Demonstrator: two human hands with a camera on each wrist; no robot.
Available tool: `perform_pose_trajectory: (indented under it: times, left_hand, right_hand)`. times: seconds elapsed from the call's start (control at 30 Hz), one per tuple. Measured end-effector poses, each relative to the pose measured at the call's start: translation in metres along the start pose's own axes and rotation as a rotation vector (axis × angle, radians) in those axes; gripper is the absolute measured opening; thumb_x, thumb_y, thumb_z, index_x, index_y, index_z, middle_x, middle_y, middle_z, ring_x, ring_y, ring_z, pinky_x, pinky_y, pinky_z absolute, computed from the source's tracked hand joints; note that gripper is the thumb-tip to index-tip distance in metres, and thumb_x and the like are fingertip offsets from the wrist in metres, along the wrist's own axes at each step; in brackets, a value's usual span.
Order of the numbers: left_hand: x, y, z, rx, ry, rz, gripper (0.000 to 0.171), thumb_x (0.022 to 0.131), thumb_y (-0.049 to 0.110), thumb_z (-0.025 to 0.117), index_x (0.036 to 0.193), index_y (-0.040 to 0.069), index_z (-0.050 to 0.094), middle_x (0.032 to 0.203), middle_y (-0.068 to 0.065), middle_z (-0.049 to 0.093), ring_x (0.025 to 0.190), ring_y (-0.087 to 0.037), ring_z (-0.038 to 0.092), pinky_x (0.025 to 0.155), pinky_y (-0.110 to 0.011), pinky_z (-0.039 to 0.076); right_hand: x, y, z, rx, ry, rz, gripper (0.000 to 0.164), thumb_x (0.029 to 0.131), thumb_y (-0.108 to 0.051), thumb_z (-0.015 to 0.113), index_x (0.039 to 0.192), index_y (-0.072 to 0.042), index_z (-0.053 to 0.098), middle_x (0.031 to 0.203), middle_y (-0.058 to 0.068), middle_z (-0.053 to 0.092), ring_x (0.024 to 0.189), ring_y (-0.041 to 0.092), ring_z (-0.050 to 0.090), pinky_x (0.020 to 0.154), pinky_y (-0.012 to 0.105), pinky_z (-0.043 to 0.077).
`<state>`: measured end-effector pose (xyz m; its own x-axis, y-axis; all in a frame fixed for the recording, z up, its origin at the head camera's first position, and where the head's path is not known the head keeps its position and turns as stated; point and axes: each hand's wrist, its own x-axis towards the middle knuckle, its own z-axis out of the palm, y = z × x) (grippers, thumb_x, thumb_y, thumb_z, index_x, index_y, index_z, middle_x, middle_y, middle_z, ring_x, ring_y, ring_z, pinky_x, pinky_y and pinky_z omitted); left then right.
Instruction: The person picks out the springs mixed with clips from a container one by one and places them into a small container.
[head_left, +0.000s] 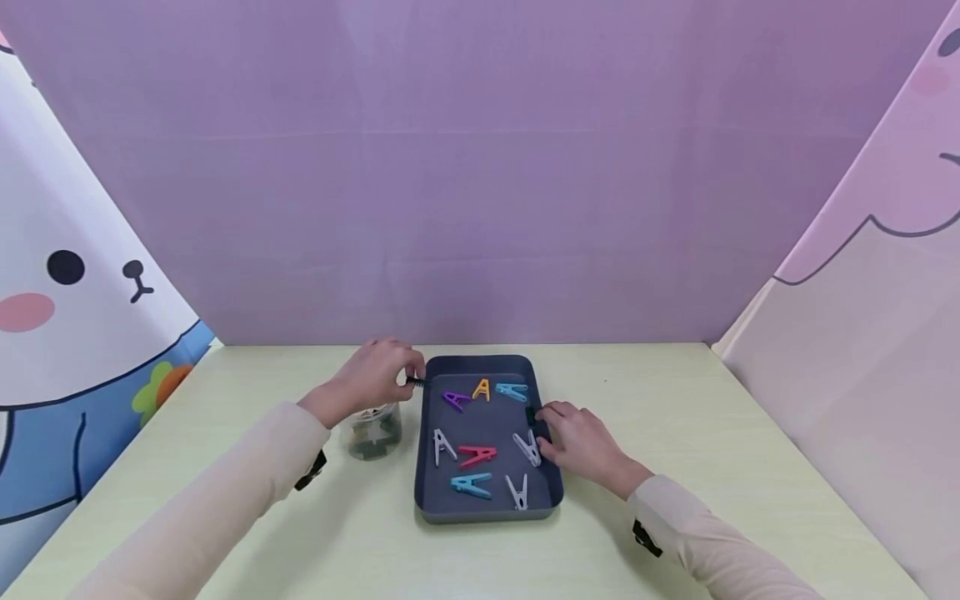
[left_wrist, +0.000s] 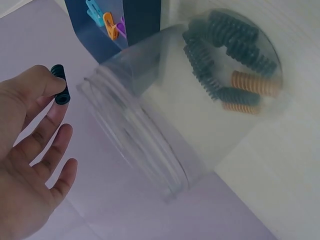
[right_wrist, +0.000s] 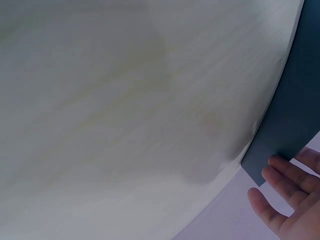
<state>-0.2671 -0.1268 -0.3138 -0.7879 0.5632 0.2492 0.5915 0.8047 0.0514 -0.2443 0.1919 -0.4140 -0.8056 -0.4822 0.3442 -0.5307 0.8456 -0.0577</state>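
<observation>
My left hand [head_left: 378, 372] pinches a small dark green coil spring [left_wrist: 61, 85] between thumb and index finger, its other fingers spread. The spring hangs just off the tray's upper left edge. Below that hand stands a clear jar [left_wrist: 165, 115] with several green and orange springs in its bottom. A dark grey tray [head_left: 483, 514] lies to the right. At its right rim my right hand [head_left: 588, 446] reaches over, thumb and index tips apart. Beside its index tip is a small dark piece [head_left: 531, 415], too small to tell. Outside the wall, its other fingers are loosely extended.
Several plastic clips lie spread in the tray: purple [head_left: 454, 401], orange [head_left: 482, 389], red [head_left: 477, 455], blue [head_left: 471, 486] and grey [head_left: 444, 445] among them. The pale table [head_left: 645, 400] ends at a purple backdrop [head_left: 480, 208], with printed cloth at both sides.
</observation>
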Motion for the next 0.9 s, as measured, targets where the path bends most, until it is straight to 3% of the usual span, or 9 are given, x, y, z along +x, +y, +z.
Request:
perform_pose_trajectory:
  times: [0.47,0.9]
  left_hand:
    - [-0.026,-0.024,-0.006,0.03,0.109,0.0,0.016,0.068,0.012,0.068,0.082,0.019,0.067,0.075,0.008,0.062,0.081,-0.019,0.055,0.072,-0.043,0.041]
    - [-0.041,-0.04,0.008,0.0,0.088,-0.064,0.015,0.068,0.011,0.068,0.082,0.016,0.069,0.071,0.009,0.062,0.07,-0.015,0.052,0.059,-0.034,0.04]
  right_hand:
    - [0.001,0.001,0.002,-0.013,0.006,-0.004,0.033,0.08,-0.03,0.064,0.105,-0.009,0.063,0.11,0.005,0.062,0.098,0.02,0.059,0.077,0.041,0.05]
    - [0.0,0.0,0.002,-0.011,0.003,0.0,0.032,0.08,-0.03,0.064,0.105,-0.009,0.063,0.11,0.005,0.062,0.101,0.02,0.058,0.078,0.042,0.05]
